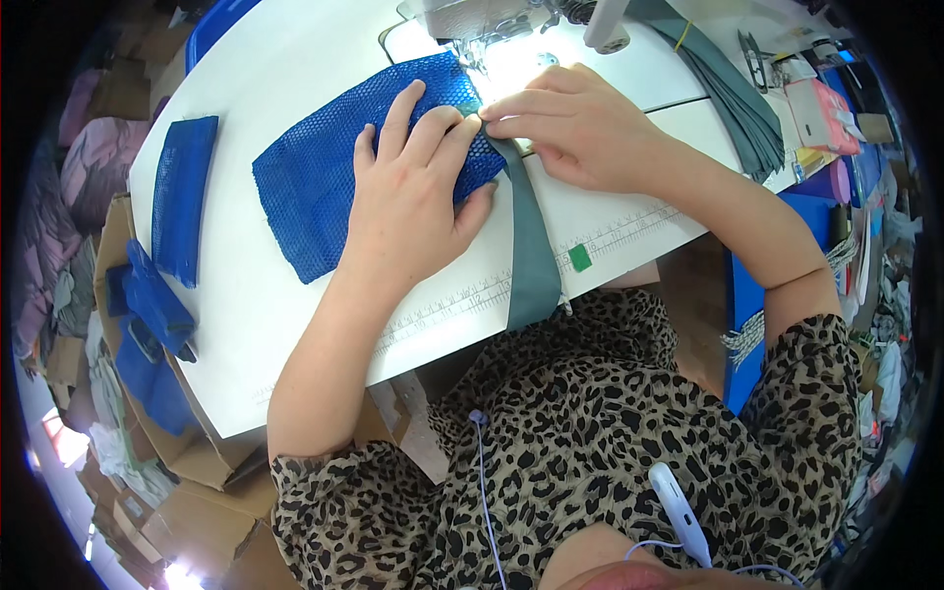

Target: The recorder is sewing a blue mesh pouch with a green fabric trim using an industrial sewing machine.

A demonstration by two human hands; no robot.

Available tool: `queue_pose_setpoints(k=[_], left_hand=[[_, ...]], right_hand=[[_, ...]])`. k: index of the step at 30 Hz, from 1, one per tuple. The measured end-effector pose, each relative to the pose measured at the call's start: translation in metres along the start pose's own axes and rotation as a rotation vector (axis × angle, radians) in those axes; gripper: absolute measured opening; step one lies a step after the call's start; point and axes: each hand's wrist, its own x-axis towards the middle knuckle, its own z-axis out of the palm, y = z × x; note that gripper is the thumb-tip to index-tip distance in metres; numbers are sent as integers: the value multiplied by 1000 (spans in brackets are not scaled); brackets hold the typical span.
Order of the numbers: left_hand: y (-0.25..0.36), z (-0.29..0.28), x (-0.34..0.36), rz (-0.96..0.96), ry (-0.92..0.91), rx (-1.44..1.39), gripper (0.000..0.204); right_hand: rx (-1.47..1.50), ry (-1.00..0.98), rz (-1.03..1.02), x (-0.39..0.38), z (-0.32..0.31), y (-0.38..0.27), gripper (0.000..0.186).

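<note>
My left hand (413, 187) rests with fingers spread on a blue mesh piece (315, 211), its fingertips pressing near the edge under the lit sewing machine (438, 18). Beside it, my right hand (580, 133) has curled fingers pinching a grey-green fabric strip (531, 256) where it meets the mesh, close to my left fingertips. The strip hangs down to the table's front edge. The exact seam point is partly hidden by fingers and glare.
The white table (265, 364) has printed rulers and a green patch (579, 258). A folded blue mesh piece (182, 197) lies left, blue fabric (152, 324) hangs over a cardboard box (211, 447). Grey-green strips (728, 118), scissors (755, 64) and a pink box (824, 118) sit at right.
</note>
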Motion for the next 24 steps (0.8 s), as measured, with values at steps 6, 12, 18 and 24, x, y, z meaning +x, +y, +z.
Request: queue_pose_setpoints(k=[6, 12, 18, 24], left_hand=[[1, -1, 3, -6, -15, -15, 52], [3, -1, 4, -15, -22, -44, 52], [6, -4, 3, -31, -43, -43, 53], [5, -2, 3, -52, -37, -84, 52]], right_hand=[[-3, -3, 2, -1, 1, 0, 32], [11, -21, 26, -2, -1, -1, 33], [9, -20, 27, -2, -3, -5, 33], [21, -27, 39, -3, -5, -5, 33]])
